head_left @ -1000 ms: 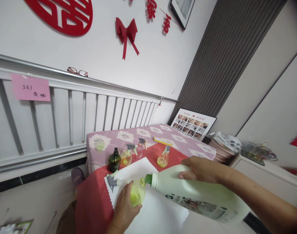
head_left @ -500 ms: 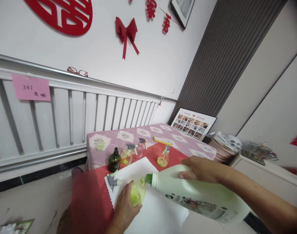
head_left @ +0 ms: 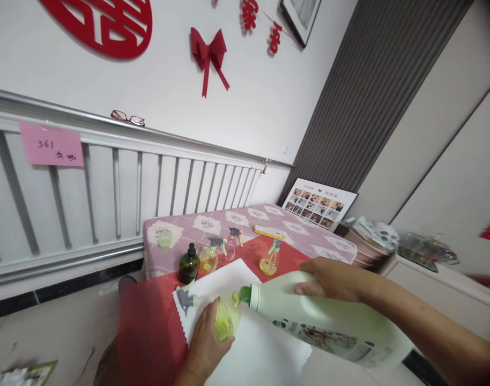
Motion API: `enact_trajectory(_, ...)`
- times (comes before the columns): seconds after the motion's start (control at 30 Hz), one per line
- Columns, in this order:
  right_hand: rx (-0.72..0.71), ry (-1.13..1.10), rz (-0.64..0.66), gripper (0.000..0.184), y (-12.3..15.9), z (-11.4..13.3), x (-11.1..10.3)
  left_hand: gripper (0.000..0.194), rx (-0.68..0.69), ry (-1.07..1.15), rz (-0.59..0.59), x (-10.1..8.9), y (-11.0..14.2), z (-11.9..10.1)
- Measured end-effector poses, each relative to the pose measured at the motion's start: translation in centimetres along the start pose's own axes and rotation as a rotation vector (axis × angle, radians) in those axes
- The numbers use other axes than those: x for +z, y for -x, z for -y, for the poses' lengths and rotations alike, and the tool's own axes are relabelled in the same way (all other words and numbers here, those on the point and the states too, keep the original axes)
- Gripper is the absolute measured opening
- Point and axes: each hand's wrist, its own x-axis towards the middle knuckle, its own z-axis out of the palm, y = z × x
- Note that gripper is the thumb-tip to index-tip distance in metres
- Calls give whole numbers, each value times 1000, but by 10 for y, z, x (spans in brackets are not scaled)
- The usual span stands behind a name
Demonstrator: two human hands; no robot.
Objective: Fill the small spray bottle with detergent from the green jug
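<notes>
Saw a dark pump bottle (head_left: 188, 264), a yellowish spray bottle (head_left: 208, 259) and a pinkish spray bottle (head_left: 229, 249) clustered near the centre of the frame, with another spray bottle (head_left: 269, 262) apart to their right and a grey spray head (head_left: 184, 299) just above the left hand (head_left: 208, 338). Gripped the small yellow bottle (head_left: 228, 320) in that hand at lower centre, with fingers around its side. Clasped the pale green jug (head_left: 329, 321) from above in the right hand (head_left: 321, 276), at lower right, with its green spout (head_left: 245, 294) aimed left at the small mouth (could not tell whether touching). Worked over a white sheet (head_left: 261, 343) on red cloth (head_left: 156, 321), atop a purple patterned cover (head_left: 221, 230). Faced a white radiator (head_left: 126, 193) at left and a red bow (head_left: 208, 51) on the wall at top.
</notes>
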Motion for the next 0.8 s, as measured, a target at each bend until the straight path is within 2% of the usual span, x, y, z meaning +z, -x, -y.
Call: enact_trajectory(0.8, 22, 20, -6, 34, 0, 6, -2, 93, 16, 5, -18, 2, 1, 2)
